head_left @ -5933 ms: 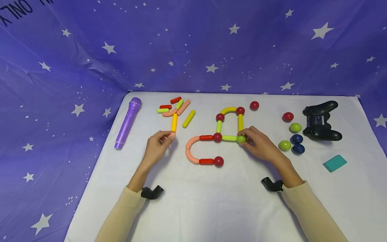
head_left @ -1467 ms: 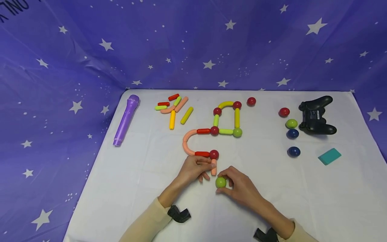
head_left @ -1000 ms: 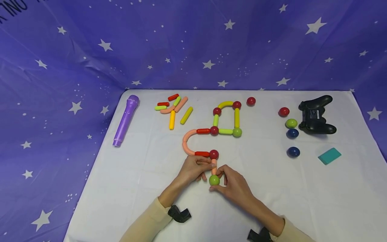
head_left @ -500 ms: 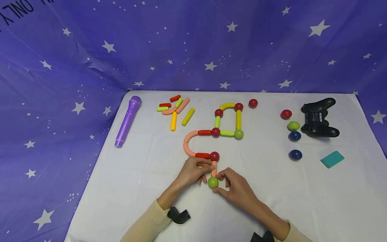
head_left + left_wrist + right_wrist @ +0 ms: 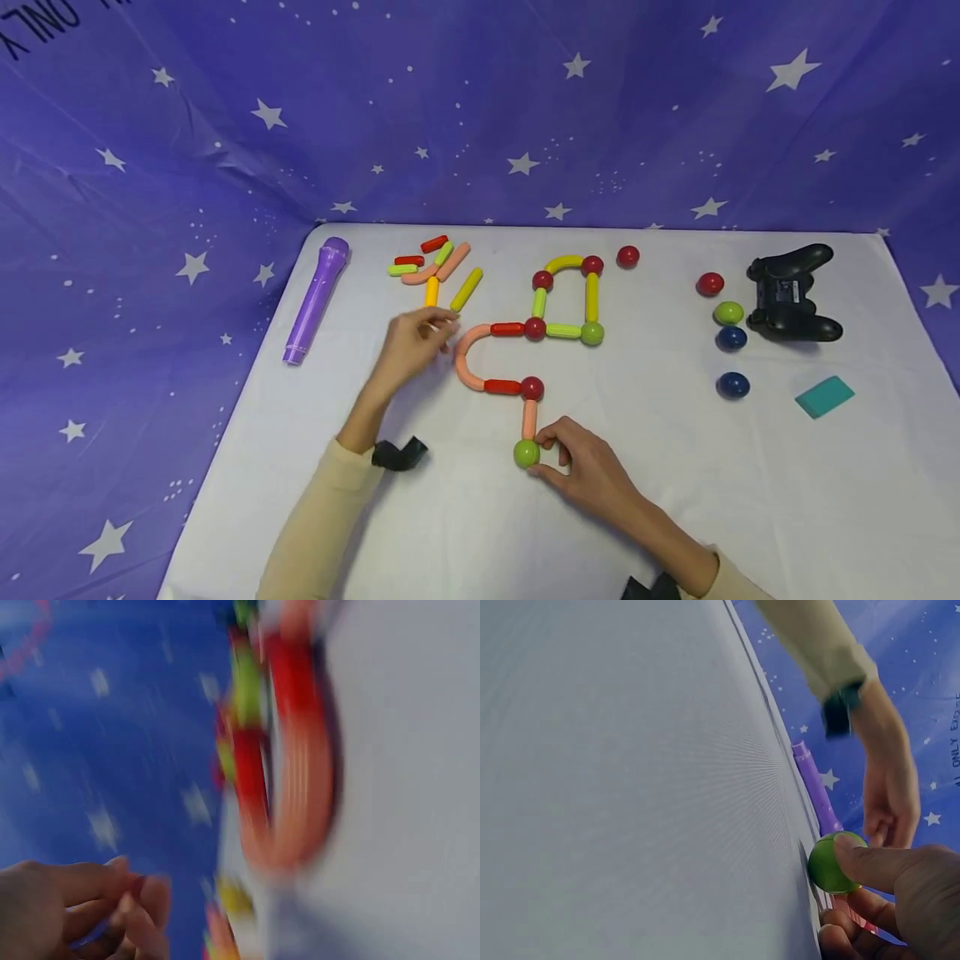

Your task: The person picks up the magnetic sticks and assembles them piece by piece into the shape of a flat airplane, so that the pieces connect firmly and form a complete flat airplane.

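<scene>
In the head view, my right hand (image 5: 596, 467) pinches a green ball (image 5: 527, 453) between thumb and fingers; the right wrist view shows the thumb on top of it. The ball meets a peach rod (image 5: 529, 419), which hangs below a red ball (image 5: 532, 388). From there red rods (image 5: 503, 387) and a curved peach section (image 5: 469, 358) link to a closed loop of rods and balls. My left hand (image 5: 412, 346) is over the loose rods, its fingertips close to an orange-yellow rod (image 5: 432, 292) and a yellow rod (image 5: 467, 290). Nothing shows in its fingers.
More short rods (image 5: 423, 273) lie in a pile at the back left, beside a purple toy microphone (image 5: 318, 300). On the right are loose balls (image 5: 732, 385), a black game controller (image 5: 793, 293) and a teal block (image 5: 825, 397). A red ball (image 5: 628, 257) sits behind the loop.
My right hand has brought the green ball against the peach rod's lower end. My left hand has let go of that rod and moved up and left to the loose rods.
</scene>
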Motion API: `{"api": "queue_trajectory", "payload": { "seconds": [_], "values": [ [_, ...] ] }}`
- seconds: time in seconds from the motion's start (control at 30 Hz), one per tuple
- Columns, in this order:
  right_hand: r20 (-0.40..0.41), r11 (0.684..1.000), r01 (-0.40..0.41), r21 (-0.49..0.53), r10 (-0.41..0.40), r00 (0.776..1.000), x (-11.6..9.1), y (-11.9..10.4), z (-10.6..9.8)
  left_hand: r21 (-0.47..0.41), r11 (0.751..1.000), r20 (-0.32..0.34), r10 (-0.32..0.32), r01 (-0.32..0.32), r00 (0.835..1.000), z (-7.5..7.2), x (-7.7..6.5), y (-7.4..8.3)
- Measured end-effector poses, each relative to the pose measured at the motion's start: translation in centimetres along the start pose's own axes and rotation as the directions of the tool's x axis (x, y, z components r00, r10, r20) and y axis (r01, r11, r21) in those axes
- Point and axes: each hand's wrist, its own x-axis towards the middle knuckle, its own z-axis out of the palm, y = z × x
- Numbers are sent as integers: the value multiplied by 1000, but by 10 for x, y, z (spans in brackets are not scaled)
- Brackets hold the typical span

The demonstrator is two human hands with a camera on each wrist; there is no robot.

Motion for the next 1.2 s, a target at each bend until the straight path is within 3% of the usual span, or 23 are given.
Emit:
{"api": "queue_trajectory", "payload": {
  "seconds": [0.1,0.17,0.27,0.37,0.5,0.6,0.73,0.87,0.93,1.03,1.13,1.2],
  "values": [
    [-4,1000,-1,3,1,1000,0,0,0,186,981,-104,71,-51,992,-24,40,-27],
    [-7,1000,16,5,-16,1000,0,1,0,311,949,-89,83,-52,993,-34,60,-45],
    [0,997,79,11,-79,997,0,3,0,452,891,-36,58,-36,998,-43,75,-62],
    [43,989,146,25,-147,988,4,5,-3,551,834,-13,47,-32,999,-47,78,-67],
    [90,982,181,45,-184,979,14,9,-13,620,782,2,72,-58,997,-50,77,-67],
    [91,980,195,30,-197,976,24,11,-21,650,757,22,75,-72,997,-50,72,-66],
    [85,982,189,-12,-188,979,38,13,-29,686,719,54,100,-110,994,-52,64,-67],
    [117,983,171,-61,-163,980,47,15,-30,754,640,53,160,-144,986,-55,61,-67],
    [135,982,172,-81,-160,978,50,16,-30,776,614,57,158,-144,986,-57,60,-66],
    [146,981,171,-93,-156,977,53,17,-30,764,628,102,106,-146,989,-59,59,-65],
    [145,982,166,-94,-152,978,55,18,-30,730,668,166,29,-143,986,-61,59,-65],
    [145,982,166,-90,-152,978,57,18,-30,719,682,179,2,-132,984,-62,58,-66]
  ]
}}
